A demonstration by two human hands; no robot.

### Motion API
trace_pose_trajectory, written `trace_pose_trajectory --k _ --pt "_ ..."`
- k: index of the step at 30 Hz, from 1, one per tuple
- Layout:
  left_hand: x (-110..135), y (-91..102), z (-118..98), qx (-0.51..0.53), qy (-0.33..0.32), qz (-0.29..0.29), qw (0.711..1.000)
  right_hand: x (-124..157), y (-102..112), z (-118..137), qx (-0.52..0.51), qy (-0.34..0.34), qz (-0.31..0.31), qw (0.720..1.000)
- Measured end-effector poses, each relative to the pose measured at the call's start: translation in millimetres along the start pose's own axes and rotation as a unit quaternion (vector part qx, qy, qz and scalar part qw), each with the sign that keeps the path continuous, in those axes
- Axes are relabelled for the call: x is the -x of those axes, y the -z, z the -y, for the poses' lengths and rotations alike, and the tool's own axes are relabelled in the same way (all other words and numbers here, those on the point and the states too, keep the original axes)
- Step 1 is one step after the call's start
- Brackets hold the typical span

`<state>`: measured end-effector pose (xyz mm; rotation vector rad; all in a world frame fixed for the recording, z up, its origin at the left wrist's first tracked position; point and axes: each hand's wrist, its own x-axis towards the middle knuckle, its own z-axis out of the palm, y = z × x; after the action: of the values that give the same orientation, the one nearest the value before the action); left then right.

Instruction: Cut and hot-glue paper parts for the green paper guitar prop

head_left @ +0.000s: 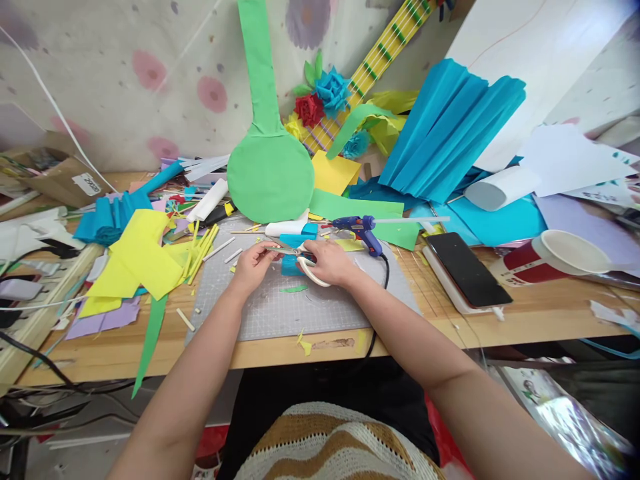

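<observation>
My right hand point(330, 262) is closed around white-handled scissors point(306, 261), whose blades point left toward my left hand point(254, 265). My left hand pinches something small at the blade tips; I cannot make out what it is. Both hands hover over a grey cutting mat point(280, 307). A blue paper piece point(291, 265) lies just under the scissors. A small green paper sliver point(295, 289) rests on the mat below the hands.
A blue glue gun point(361, 229) with its cord lies right behind my right hand. A black phone point(467, 269) and a red paper cup point(550, 257) lie to the right. Yellow paper point(143, 257), a green paper paddle shape point(270, 170) and a blue pleated fan point(445, 133) crowd the desk.
</observation>
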<state>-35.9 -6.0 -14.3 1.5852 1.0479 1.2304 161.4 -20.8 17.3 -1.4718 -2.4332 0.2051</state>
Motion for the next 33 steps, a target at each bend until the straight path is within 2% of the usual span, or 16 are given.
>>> trace_pose_trajectory --k 6,13,19,22,28,33 --pt "-1.1 1.7 -0.8 -0.047 -0.008 0.007 0.999 1.1 1.3 4.9 0.017 -0.029 0.019 0.999" --pt "1.1 2.3 -8.6 -0.101 -0.014 -0.003 0.995 0.7 -0.8 6.4 0.045 -0.063 0.006 0.997" --pt "1.5 3.1 -12.9 -0.083 0.003 0.015 0.996 0.4 0.3 0.2 0.035 -0.077 0.018 0.996" --pt "1.4 3.2 -10.0 -0.061 0.007 0.019 0.998 0.5 3.0 -3.2 0.019 -0.070 0.012 0.997" --pt "1.5 1.7 -4.8 -0.039 0.015 0.032 0.999 0.6 4.4 -0.6 0.003 0.004 0.009 1.000" --pt "1.2 3.3 -6.4 -0.062 0.014 0.043 0.997 0.2 3.6 3.3 0.020 -0.025 0.030 0.999"
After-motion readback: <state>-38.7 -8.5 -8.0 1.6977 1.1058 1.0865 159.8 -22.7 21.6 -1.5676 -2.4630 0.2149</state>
